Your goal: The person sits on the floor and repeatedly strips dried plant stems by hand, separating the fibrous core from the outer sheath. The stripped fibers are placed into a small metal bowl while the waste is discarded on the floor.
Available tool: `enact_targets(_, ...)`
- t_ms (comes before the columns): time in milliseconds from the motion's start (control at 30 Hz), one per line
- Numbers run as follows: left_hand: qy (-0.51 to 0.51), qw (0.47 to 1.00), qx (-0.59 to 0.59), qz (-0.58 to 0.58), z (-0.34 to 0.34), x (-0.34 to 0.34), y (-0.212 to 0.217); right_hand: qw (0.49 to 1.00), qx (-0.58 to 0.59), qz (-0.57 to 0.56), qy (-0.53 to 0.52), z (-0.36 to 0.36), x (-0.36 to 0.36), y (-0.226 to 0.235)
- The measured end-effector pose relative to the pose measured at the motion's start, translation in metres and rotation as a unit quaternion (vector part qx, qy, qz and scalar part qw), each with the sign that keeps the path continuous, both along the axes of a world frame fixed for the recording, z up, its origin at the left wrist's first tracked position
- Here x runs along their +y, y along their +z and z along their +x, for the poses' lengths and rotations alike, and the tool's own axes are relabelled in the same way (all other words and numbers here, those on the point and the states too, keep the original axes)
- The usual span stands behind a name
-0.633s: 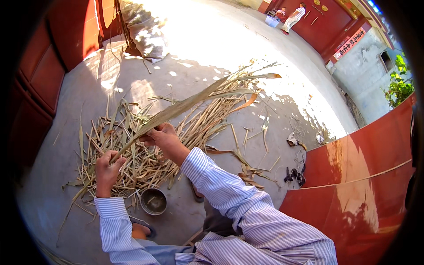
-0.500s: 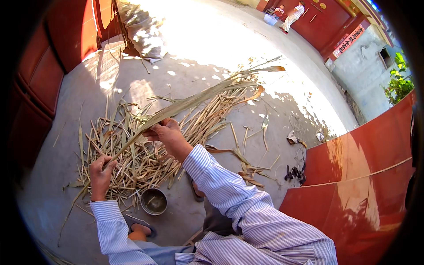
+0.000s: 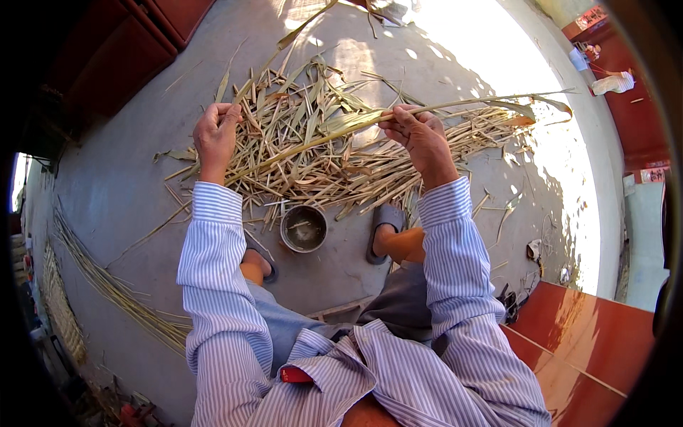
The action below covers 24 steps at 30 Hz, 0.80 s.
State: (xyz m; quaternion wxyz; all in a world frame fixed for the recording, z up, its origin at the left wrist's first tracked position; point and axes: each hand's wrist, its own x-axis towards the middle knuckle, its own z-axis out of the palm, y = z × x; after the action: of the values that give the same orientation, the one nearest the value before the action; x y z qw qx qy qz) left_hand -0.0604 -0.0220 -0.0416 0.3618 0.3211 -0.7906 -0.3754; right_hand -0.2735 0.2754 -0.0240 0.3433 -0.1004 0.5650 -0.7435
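— Where's the reed stalk (image 3: 320, 135) now?
— Stretched between my hands, above the heap of dry reeds (image 3: 334, 171) on the concrete floor (image 3: 128, 199). A moment ago my left hand (image 3: 215, 135) was low in the heap; now it's lifted, fingers clamped on the stalk's near end.
— And the other?
— My right hand (image 3: 420, 135) pinches it midway, fingers closed. So I judge the stalk's ready to strip. A small metal bowl (image 3: 304, 228) sits between my feet.

single head view, looking steeply down, close over lap and ground (image 3: 128, 213).
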Motion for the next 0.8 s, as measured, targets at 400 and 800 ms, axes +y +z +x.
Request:
enact_targets(400, -0.306, 0.920, -0.191, 0.154, 0.006, 0.037, 0.023, 0.998, 0.024, -0.034, -0.057, -0.002, -0.009, 0.012)
enact_targets(800, -0.135, 0.891, -0.272, -0.339, 0.047, 0.017, 0.017, 0.983, 0.036, -0.039, -0.175, -0.032, 0.008, 0.015)
